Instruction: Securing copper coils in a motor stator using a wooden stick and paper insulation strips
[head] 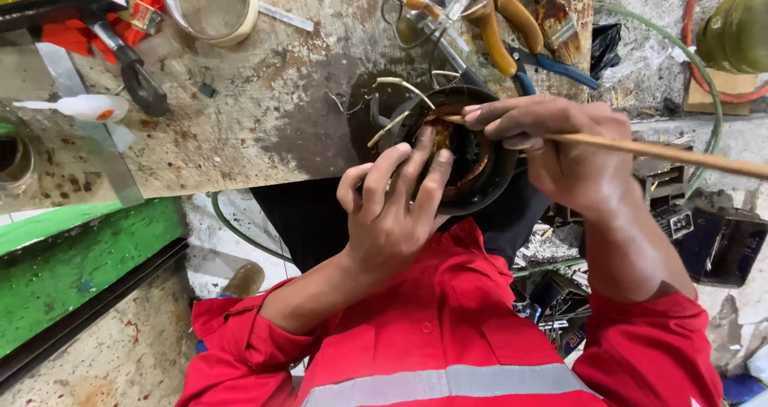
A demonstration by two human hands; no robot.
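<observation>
A round black motor stator (480,175) with copper windings inside rests at the near edge of the worn workbench (264,119), against my lap. My left hand (392,207) cups its near rim, fingers pressed into the opening on the copper coil. My right hand (552,147) grips a long thin wooden stick (680,152) whose tip pokes into the windings. White insulation strips (400,83) stick out at the stator's far side.
Pliers with orange and blue handles (512,31) and other tools lie at the bench's back right. A round sieve-like tub (212,7) and a white bottle (80,107) lie left. Green panel (72,271) below left; dark metal parts (704,239) on the floor right.
</observation>
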